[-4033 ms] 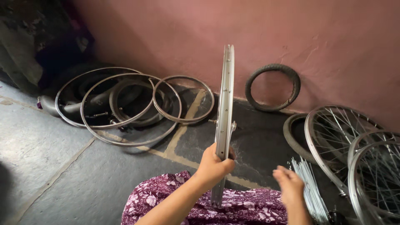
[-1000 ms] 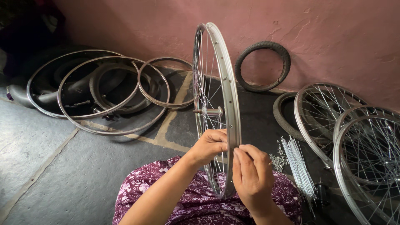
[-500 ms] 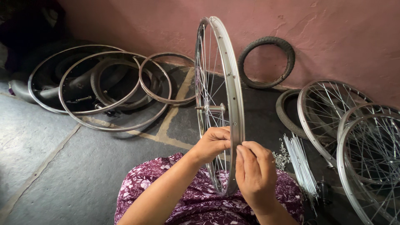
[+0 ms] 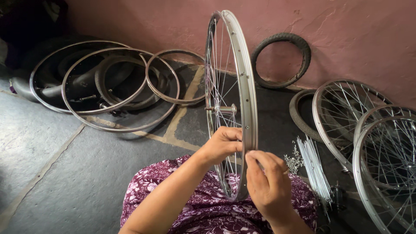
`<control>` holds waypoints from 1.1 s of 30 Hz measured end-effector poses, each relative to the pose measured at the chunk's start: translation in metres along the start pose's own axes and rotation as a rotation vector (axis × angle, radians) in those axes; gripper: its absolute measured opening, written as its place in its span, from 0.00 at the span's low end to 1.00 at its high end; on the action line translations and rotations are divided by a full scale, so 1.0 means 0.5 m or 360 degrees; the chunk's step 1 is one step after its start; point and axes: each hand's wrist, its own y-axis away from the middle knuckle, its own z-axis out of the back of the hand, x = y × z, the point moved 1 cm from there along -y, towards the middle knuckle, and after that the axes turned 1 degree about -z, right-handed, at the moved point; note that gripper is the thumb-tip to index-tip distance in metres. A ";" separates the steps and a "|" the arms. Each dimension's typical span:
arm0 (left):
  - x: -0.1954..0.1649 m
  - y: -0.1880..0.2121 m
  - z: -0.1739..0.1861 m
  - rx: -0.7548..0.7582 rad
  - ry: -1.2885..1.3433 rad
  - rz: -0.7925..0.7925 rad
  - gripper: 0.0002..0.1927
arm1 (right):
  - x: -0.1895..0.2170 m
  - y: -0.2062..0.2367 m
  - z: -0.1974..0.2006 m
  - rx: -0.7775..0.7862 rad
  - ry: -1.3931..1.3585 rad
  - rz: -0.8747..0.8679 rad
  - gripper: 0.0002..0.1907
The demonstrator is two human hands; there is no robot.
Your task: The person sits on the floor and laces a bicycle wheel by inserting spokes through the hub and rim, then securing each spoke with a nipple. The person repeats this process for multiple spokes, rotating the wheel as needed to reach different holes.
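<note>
Head view, looking down over a lap in purple floral cloth (image 4: 203, 208) at the bottom centre of the frame.

Centre of frame: spoked bicycle wheel (image 4: 242, 86) standing upright on edge, seen almost edge-on, rim running from the top centre down to the lap, its long line close to vertical with a slight lean to the left at the top. Hub with axle (image 4: 223, 109) at mid-height, poking out toward the left of the rim.

Left hand (image 4: 221, 145) just left of the rim, below the hub, fingers curled among the spokes, fingertips reaching the inner edge of the rim; whether pinching a spoke or nipple, cannot tell. Right hand (image 4: 266, 182) just right of and slightly lower than the left, fingertips drawn together against the rim's outer face at about the same height. Both hands meeting at one spot on the lower half of the rim, one on each side, neither clearly nearer.

Right of the lap: bundle of loose spokes (image 4: 314, 167) fanned on the stone floor (image 4: 52, 164), small pile of nipples (image 4: 294, 161) beside it. Far right: three built wheels (image 4: 381, 143) overlapping. Upper left: bare rims and tyres (image 4: 112, 86) stacked flat. Upper right of centre: small tyre (image 4: 281, 60) leaning on the pink wall (image 4: 359, 34).
</note>
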 end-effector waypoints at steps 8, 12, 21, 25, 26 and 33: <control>-0.006 -0.003 0.007 0.0099 0.0082 0.0078 0.10 | 0.005 0.025 -0.009 -0.0028 0.0015 -0.0165 0.16; 0.000 0.009 -0.003 0.0089 -0.0077 -0.0025 0.10 | -0.009 0.056 -0.033 -0.0050 -0.0374 -0.0453 0.14; -0.038 0.011 -0.003 0.0296 -0.0909 -0.0282 0.17 | -0.021 0.037 -0.018 -0.0137 -0.0108 -0.0181 0.12; -0.037 0.011 -0.004 0.0264 -0.0617 -0.0197 0.16 | -0.006 0.001 0.003 0.0032 0.0262 0.0035 0.10; -0.034 0.012 -0.003 0.0202 -0.0447 -0.0111 0.15 | -0.005 -0.007 0.008 0.0062 0.0258 0.0069 0.10; -0.016 0.020 0.010 0.0074 -0.0064 -0.0047 0.11 | -0.011 -0.042 0.031 0.0171 0.0180 0.0238 0.13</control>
